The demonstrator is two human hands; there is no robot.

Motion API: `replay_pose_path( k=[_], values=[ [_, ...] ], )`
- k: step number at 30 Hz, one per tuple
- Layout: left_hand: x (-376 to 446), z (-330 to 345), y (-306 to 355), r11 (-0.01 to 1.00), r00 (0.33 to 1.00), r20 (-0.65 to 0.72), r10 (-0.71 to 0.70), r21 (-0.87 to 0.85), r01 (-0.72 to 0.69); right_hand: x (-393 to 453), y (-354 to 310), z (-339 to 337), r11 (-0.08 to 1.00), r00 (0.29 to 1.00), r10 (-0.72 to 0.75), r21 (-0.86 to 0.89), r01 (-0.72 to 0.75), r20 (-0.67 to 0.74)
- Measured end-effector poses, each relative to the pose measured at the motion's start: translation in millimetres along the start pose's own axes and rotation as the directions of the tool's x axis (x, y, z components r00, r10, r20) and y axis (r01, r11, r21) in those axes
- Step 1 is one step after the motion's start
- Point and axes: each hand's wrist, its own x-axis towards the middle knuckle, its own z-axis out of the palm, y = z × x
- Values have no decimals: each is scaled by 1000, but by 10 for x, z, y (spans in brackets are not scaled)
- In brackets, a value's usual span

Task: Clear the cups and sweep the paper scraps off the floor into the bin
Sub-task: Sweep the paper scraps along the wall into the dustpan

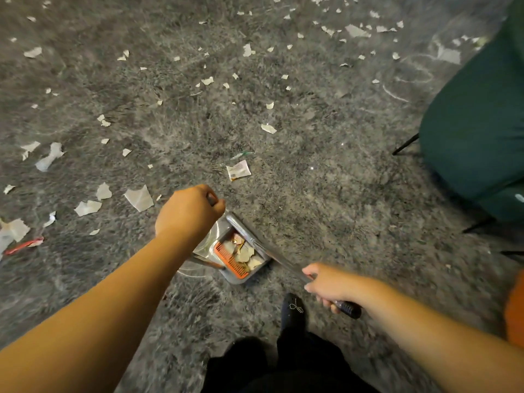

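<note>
Sweeping in progress: left hand (189,210) fisted on the dustpan (241,258) handle, right hand (326,286) gripping the broom handle (283,260); paper scraps (139,197) beyond both hands; best kept: pan lip flat to carpet.

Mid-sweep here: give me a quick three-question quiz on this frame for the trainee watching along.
1. True or false: the dustpan already holds paper scraps.
2. What does the right hand grip?
A. a cup
B. a long handle
C. a cloth
3. Fill in: the left hand is closed around a second ____.

Key:
1. True
2. B
3. handle; it is mostly hidden by the fist.
</note>
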Motion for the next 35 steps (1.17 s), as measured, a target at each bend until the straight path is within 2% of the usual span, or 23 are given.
replay_pose_path(
  k=[5,9,12,18,23,27,31,35],
  values=[
    [-263,-3,-16,990,986,87,143,-22,-142,-292,115,415,971,998,29,239,-15,-56],
    [-525,-65,7,967,963,96,253,-42,-250,-518,286,809,891,989,93,453,-33,-111],
    [-675,-138,123,922,914,120,388,-24,-388,-763,474,1116,811,976,146,584,-26,-160],
    [-1017,-85,615,783,767,186,615,-23,-622,-1251,926,1642,612,939,251,790,33,-234],
    [-1445,106,1152,652,622,248,743,-59,-756,-1616,1338,1987,470,898,338,877,98,-281],
    [-1856,291,1610,556,512,281,812,-100,-825,-1856,1703,2267,329,858,430,934,141,-281],
    [-2358,551,2058,451,380,326,865,-177,-875,-2164,2079,2539,266,816,492,945,191,-304],
    [-2986,877,2487,347,249,383,889,-212,-914,-2484,2522,2893,155,777,563,959,236,-282]
  ],
)
